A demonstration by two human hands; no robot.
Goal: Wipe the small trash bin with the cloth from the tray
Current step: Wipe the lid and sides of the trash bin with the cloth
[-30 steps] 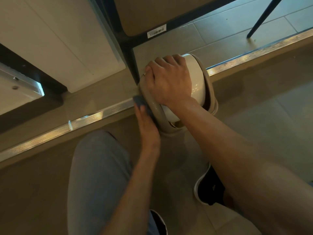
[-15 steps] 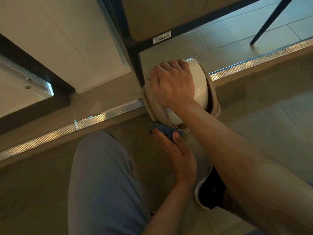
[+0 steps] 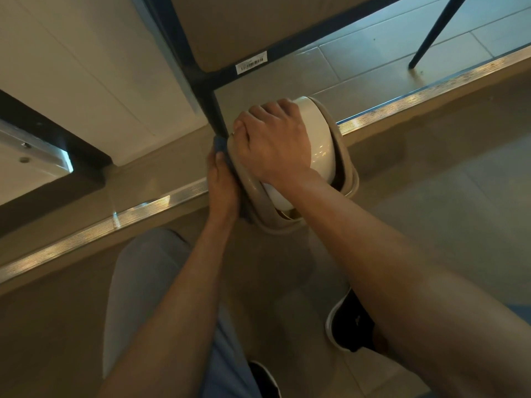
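The small trash bin is beige with a white domed lid and stands on the tiled floor beside a metal floor strip. My right hand lies on top of the lid, its fingers curled over the far left edge, gripping the bin. My left hand holds the blue cloth against the bin's left side, thumb on the cloth. Most of the cloth is hidden between my palm and the bin.
A black table leg rises directly behind the bin and touches the cloth's top. A thin dark chair leg stands at the far right. A white cabinet is on the left. My grey-trousered knee and black shoe are below.
My left hand has swept the cloth from the bin's near lower edge up along its left side towards the table leg. My right hand stays on the lid.
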